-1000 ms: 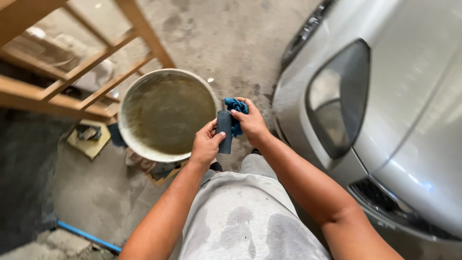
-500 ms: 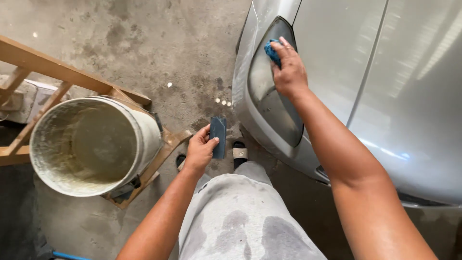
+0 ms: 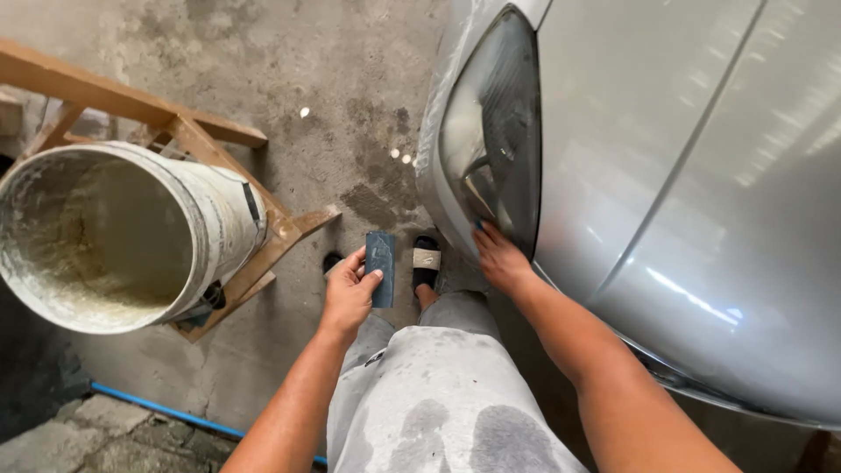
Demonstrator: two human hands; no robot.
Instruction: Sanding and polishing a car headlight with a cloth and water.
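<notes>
Sanding block (image 3: 380,267) upright, long axis vertical, pinched in left hand (image 3: 348,298); right hand (image 3: 501,258) flat against headlight (image 3: 495,144).

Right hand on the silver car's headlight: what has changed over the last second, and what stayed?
The right hand left the white bucket, wiped the top of the dark headlight with a blue cloth, then slid down to its lower edge; the cloth is now hidden or barely visible. The left hand kept the small dark rectangular sanding block. Bucket and wooden frame unchanged.
</notes>
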